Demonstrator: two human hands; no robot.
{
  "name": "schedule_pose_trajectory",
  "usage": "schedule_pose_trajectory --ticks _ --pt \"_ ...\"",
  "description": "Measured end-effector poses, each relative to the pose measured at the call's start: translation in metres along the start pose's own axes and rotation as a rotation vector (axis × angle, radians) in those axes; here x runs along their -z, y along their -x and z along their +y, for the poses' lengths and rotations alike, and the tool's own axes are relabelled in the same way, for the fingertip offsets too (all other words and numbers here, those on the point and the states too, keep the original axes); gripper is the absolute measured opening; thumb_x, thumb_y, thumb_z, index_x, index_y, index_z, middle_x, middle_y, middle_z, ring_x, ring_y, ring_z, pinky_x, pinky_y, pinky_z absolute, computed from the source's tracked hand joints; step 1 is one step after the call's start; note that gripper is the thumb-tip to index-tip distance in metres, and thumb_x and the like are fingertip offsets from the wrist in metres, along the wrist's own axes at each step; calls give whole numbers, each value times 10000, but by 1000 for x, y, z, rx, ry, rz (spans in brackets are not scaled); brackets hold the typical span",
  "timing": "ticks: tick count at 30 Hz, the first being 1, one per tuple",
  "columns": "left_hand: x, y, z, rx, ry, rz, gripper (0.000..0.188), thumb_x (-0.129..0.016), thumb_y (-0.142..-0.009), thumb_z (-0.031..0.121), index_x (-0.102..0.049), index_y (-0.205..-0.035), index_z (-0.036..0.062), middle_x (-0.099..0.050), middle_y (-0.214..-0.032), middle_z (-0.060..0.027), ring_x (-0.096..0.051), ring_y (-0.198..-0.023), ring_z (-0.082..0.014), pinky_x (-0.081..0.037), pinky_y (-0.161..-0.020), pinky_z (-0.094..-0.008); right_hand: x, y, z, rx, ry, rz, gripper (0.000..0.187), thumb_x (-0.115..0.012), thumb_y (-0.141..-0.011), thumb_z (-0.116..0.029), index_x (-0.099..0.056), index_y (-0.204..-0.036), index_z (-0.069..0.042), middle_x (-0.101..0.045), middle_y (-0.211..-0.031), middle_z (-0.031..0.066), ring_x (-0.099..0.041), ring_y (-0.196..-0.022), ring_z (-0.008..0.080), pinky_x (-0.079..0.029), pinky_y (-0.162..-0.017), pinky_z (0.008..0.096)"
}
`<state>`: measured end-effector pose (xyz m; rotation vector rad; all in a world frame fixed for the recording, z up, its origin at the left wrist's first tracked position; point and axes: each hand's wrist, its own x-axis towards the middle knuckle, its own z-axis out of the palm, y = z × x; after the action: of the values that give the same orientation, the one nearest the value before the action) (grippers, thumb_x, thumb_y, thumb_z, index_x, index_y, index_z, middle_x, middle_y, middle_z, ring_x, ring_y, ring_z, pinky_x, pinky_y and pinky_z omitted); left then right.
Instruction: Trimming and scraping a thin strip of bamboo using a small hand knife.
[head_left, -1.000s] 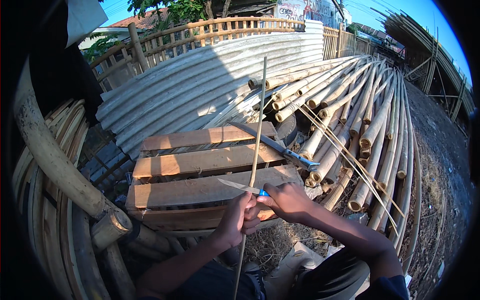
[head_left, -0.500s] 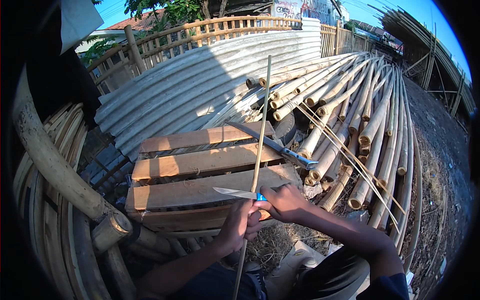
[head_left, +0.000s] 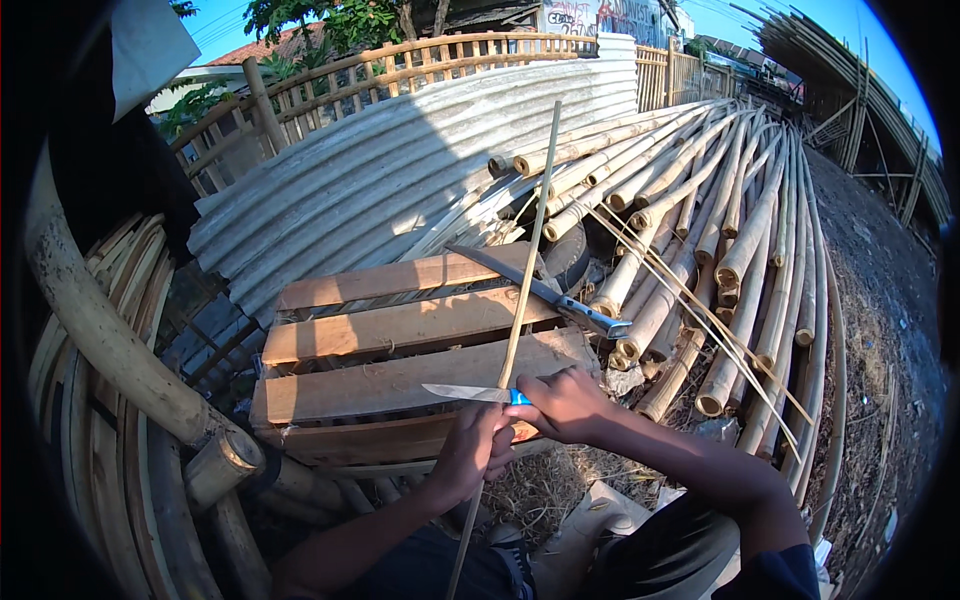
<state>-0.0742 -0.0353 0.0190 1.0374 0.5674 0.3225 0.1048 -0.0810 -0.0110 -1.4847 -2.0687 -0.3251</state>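
One thin stick (head_left: pixel 527 308): is slanting upward in front of the wooden crate (head_left: pixel 350 390), top leaning right.
Left hand (head_left: pixel 470 455): its grip is holding the stick partway down.
Right hand (head_left: pixel 566 405): its grip is holding the small knife (head_left: pixel 462 392) by its blue handle.
Knife blade: is pointing left, crossing the stick just above the left hand.
Big knife (head_left: pixel 500 268): is lying on the crate's right side, handle pointing toward bamboo poles (head_left: pixel 745 250).
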Motion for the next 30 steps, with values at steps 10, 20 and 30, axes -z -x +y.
schedule_pose_trajectory --ticks 10,20,30 --pt "-1 -5 9 -94 -118 90 306 -382 -964 357 -375 -755 134 -282 -539 40 -227 -383 -45 -156 -355 -223 2 -14 16 -101 148 107 452 -477 -881 -493 -513 -777 -54 -466 -411 114 -534 -371 307 -406 -357 414" --pt "1 -8 10 -58 -18 25 313 -391 -959 365 -363 -742 142 -243 -516 51 -193 -382 -45 -128 -356 -221 6 -11 21 -35 237 118 437 -499 -873 -488 -518 -764 -65 -444 -396 94 -508 -347 282 -387 -344 380" --pt "6 -12 9 -39 102 -18 318 -384 -954 400 -366 -731 173 -213 -508 67 -164 -385 -41 -108 -363 -219 -5 -14 8 -17 293 135 443 -523 -855 -495 -508 -699 -81 -455 -393 63 -507 -328 232 -383 -330 339"
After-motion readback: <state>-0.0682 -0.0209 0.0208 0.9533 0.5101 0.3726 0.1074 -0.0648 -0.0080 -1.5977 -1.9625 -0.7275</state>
